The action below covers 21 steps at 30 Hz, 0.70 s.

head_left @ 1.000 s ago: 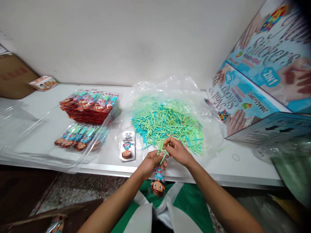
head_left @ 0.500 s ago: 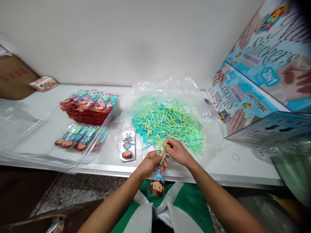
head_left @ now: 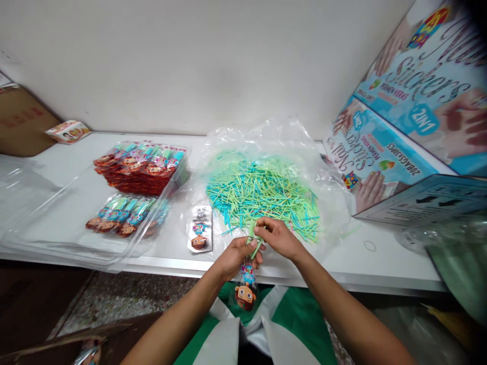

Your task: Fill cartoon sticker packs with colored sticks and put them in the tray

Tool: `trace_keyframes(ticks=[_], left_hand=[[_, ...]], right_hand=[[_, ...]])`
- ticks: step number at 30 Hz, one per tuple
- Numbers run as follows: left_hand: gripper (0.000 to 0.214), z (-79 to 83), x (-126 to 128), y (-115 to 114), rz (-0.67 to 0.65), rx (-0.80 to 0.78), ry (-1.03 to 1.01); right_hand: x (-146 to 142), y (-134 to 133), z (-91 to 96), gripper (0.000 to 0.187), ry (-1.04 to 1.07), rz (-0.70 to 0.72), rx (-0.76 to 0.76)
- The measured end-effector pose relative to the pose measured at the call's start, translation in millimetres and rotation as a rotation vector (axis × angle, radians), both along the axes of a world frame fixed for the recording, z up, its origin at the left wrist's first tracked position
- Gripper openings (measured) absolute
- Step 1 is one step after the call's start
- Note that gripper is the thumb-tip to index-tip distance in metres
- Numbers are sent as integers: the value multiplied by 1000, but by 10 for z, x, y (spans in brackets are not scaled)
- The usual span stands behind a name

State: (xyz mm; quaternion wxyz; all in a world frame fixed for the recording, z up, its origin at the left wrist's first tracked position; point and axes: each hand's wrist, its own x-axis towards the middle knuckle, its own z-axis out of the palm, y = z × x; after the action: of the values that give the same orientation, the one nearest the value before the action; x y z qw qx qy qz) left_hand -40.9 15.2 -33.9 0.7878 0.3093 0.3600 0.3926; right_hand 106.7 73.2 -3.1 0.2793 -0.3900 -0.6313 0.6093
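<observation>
My left hand point(head_left: 234, 257) is closed around the upper part of a small clear packet point(head_left: 245, 295), which hangs below the fingers with its brown-haired cartoon head downward. Green sticks point(head_left: 256, 249) show at the packet's top, between the two hands. Fingers bent in a pinch, my right hand point(head_left: 280, 239) meets the upper ends of these sticks; its fingertips partly hide them. Just beyond the hands, a heap of green and blue sticks point(head_left: 262, 195) lies on a clear plastic sheet point(head_left: 335, 223). To the left, a flat silver packet point(head_left: 199, 229) with the same cartoon rests on the table.
A clear plastic tray point(head_left: 114, 263) at left holds stacked filled packets point(head_left: 133, 175) and a shorter row of packets point(head_left: 122, 215). Printed sticker cartons point(head_left: 395, 147) stand at right. A rubber band point(head_left: 369, 246) lies near the table's front edge point(head_left: 342, 284). A brown carton point(head_left: 23, 121) sits far left.
My right fingers have shifted slightly down and left on the green sticks. The hanging packet has swung a little to the left. My left hand stays nearly in place.
</observation>
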Motion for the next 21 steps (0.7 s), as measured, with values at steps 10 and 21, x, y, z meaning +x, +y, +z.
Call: trace_keyframes(ticks=[10, 21], left_hand=[[38, 8, -13, 16, -6, 41, 7], [40, -2, -28, 16, -20, 53, 35]], right_hand=[[-2, -4, -78, 18, -85, -86, 38], [-8, -45, -23, 12, -64, -38, 32]])
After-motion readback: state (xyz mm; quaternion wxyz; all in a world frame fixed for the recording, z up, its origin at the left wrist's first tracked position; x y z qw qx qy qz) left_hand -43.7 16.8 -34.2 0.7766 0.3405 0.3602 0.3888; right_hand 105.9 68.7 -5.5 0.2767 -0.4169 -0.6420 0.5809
